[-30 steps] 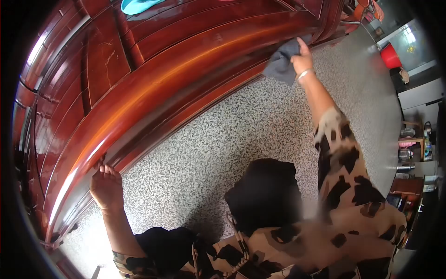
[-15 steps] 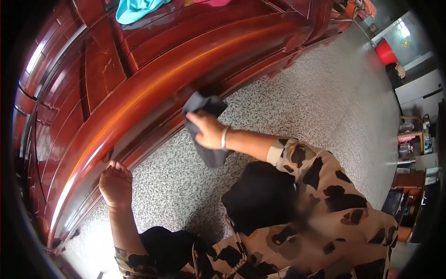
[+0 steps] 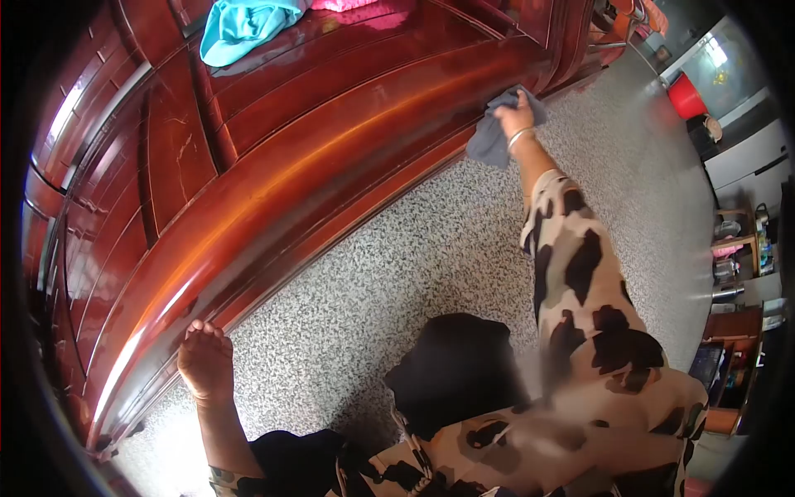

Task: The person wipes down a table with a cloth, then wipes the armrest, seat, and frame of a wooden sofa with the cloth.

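A grey cloth (image 3: 490,142) lies against the lower front of the red-brown wooden furniture (image 3: 331,157), near its far right end. My right hand (image 3: 517,118) grips this cloth, with a white bracelet at the wrist. At the lower left, my left hand (image 3: 206,361) is beside the furniture's lower edge, its fingers curled and holding nothing visible. The furniture's curved front rail is glossy and runs from lower left to upper right.
On the furniture seat lie a light blue cloth (image 3: 248,29) and a pink item (image 3: 344,4). Speckled floor (image 3: 356,282) stretches below. A red bucket (image 3: 686,97) and shelves with jars (image 3: 733,248) stand at the right.
My right hand first swept with the cloth down-left along the furniture's base, then back up-right to its far end. My left hand has shifted slightly down.
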The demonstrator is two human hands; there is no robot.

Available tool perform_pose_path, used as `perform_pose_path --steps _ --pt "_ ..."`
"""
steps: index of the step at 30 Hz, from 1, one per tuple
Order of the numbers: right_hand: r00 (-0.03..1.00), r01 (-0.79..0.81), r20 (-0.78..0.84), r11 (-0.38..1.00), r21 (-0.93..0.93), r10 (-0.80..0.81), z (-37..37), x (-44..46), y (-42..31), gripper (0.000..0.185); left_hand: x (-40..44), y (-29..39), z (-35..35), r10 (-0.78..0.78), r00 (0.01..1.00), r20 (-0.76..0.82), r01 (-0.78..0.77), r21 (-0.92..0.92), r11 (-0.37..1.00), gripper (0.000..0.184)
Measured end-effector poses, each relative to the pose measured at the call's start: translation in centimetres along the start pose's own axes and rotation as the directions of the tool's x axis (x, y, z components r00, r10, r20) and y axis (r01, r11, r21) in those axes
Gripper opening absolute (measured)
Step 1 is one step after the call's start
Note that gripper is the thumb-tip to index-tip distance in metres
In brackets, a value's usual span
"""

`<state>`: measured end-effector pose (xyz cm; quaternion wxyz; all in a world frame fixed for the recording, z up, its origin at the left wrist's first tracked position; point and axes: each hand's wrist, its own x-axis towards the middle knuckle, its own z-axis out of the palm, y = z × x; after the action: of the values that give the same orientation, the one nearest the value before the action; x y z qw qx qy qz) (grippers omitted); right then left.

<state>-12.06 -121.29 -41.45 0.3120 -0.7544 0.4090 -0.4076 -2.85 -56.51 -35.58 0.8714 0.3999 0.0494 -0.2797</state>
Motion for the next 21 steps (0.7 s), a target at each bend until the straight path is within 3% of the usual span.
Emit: perform_pose_path --steps 1,3,5,7,9,12,13,15,17,18,19,21 --pt "1.000 -0.007 0.012 0.993 -0.116 0.008 0.5 -0.8 -0.4 0.074 0.1 -0.2 0.2 0.004 1.000 0.008 -0.004 -0.004 1.000 0.018" --pt "0.991 -0.135 -0.005 0.969 -0.208 0.137 2.0 -3.0 -0.8 0.075 0.3 -0.3 0.5 -0.031 0.998 0.047 0.030 0.011 0.999 0.019" --pt "0.981 -0.100 0.161 0.994 -0.032 0.104 1.1 -4.8 -1.6 0.072 0.5 -0.5 1.1 -0.043 0.997 0.066 0.042 0.019 0.999 0.018" --pt "0.909 -0.140 0.392 0.989 -0.036 0.143 0.0 -6.9 -2.5 0.062 0.7 -0.7 1.1 -0.059 0.998 0.027 0.056 0.073 0.996 0.027" --pt "0.911 -0.063 0.408 0.998 -0.025 0.068 -1.1 -6.9 -2.7 0.057 1.2 -1.0 0.3 -0.067 0.998 0.021 0.066 0.058 0.996 0.033" --pt "0.979 -0.157 -0.026 0.832 0.532 0.202 -3.2 -4.6 -6.7 0.056 1.3 -1.2 1.8 -0.058 0.997 0.052 0.056 0.053 0.997 0.046" --pt "0.995 -0.091 0.025 0.749 0.656 0.098 -3.1 -3.0 -7.1 0.056 1.2 -1.2 2.4 -0.050 0.995 0.085 0.045 0.062 0.997 0.052" --pt "0.982 0.067 -0.190 0.954 0.293 -0.010 -1.0 -0.4 -5.9 0.060 1.5 -1.7 1.3 -0.053 0.998 0.025 0.051 0.062 0.997 0.047" --pt "0.976 -0.030 -0.216 0.998 -0.047 0.019 1.2 -1.0 -5.3 0.065 1.5 -1.9 1.0 -0.054 0.998 -0.031 0.055 0.063 0.996 0.041" --pt "0.968 -0.250 -0.091 0.933 -0.259 0.234 2.3 -0.8 -3.4 0.069 1.5 -1.9 1.3 -0.079 0.997 0.007 0.079 0.069 0.994 0.033" --pt "0.960 -0.236 0.062 0.906 -0.352 0.273 2.9 -1.2 -1.6 0.059 1.3 -1.9 1.6 -0.107 0.993 0.043 0.103 0.076 0.992 0.026" --pt "0.930 -0.268 0.167 0.917 -0.295 0.326 1.2 -1.2 -1.7 0.048 1.2 -1.9 2.1 -0.086 0.996 0.036 0.084 0.053 0.995 0.016"
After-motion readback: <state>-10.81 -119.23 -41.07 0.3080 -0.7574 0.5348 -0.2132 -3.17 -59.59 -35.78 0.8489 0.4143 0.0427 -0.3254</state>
